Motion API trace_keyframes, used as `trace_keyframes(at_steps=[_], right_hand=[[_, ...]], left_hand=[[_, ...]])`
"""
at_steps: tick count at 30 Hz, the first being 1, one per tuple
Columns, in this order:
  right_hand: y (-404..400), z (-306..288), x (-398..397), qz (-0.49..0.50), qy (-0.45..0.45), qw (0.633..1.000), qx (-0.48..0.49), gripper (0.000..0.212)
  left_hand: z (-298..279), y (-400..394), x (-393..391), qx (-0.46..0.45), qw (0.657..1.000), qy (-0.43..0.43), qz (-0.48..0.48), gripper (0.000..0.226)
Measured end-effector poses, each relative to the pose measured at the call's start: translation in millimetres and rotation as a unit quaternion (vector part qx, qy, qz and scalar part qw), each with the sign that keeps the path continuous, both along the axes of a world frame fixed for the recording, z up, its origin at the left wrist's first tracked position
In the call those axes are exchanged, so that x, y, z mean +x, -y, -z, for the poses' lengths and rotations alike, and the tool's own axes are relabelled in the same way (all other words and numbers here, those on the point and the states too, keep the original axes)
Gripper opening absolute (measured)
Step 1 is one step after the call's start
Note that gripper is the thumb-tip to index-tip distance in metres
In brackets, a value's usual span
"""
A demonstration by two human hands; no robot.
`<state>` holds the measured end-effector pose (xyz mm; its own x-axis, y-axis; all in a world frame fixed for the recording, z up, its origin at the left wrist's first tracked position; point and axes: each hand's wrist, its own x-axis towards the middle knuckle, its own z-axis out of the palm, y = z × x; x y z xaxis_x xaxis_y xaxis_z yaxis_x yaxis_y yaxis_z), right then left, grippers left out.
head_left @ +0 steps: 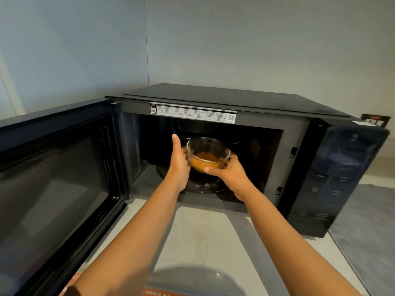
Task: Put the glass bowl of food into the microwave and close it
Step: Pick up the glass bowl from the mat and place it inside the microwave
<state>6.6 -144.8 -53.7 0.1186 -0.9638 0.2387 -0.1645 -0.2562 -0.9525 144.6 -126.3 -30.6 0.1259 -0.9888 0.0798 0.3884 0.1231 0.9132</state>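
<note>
A clear glass bowl [208, 153] with orange-brown food in its bottom hangs in the mouth of the black microwave [213, 99], above the round turntable [205, 185]. My left hand [178, 162] cups the bowl's left side, thumb pointing up. My right hand [229, 173] grips its right side and lower front. The microwave door [57, 174] is swung wide open to the left.
The microwave's control panel [333, 178] is on the right. A pale counter [201, 238] runs in front, with a clear round lid or dish [192, 278] at the bottom edge. A grey mat [367, 227] lies at the right. A wall socket [375, 120] sits behind.
</note>
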Motion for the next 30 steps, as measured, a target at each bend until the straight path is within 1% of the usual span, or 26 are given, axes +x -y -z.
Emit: trace_keyframes(at_steps=[3, 4, 9, 13, 18, 21, 24, 25, 28, 30], right_hand=[[24.8, 0.8, 4.4, 0.003, -0.001, 1.000, -0.009, 0.057], [31.1, 0.3, 6.8, 0.004, 0.002, 1.000, -0.005, 0.053], [55.9, 2.1, 12.4, 0.008, 0.033, 0.999, 0.001, 0.054], [65.1, 5.4, 10.7, -0.007, 0.023, 1.000, -0.004, 0.040], [66.7, 3.1, 8.1, -0.016, -0.009, 1.000, 0.003, 0.045], [67.7, 3.1, 5.5, -0.016, -0.015, 1.000, 0.014, 0.044], [68.0, 6.8, 6.4, -0.013, -0.018, 0.999, 0.027, 0.051], [68.8, 7.9, 7.3, -0.013, -0.017, 0.999, 0.033, 0.051], [71.3, 10.3, 10.2, -0.011, -0.022, 0.999, 0.045, 0.043], [73.5, 12.5, 11.7, -0.002, -0.027, 0.998, 0.050, 0.047]], left_hand=[[1.8, 25.8, 6.4, 0.009, 0.999, 0.038, -0.001, 0.076], [2.1, 33.8, 8.0, 0.013, 0.999, 0.049, -0.009, 0.077], [5.5, 67.7, 14.9, 0.032, 0.995, 0.091, -0.034, 0.079], [8.3, 89.4, 19.1, 0.068, 0.990, 0.125, -0.021, 0.078], [11.5, 104.9, 21.8, 0.086, 0.986, 0.140, -0.011, 0.075], [13.3, 112.5, 24.0, 0.095, 0.984, 0.154, -0.003, 0.079], [15.0, 117.5, 24.8, 0.095, 0.981, 0.171, 0.007, 0.083], [15.5, 118.7, 25.2, 0.097, 0.980, 0.173, 0.009, 0.083], [16.9, 120.7, 25.7, 0.100, 0.979, 0.178, 0.013, 0.084], [18.4, 120.8, 25.9, 0.102, 0.980, 0.171, 0.014, 0.082]])
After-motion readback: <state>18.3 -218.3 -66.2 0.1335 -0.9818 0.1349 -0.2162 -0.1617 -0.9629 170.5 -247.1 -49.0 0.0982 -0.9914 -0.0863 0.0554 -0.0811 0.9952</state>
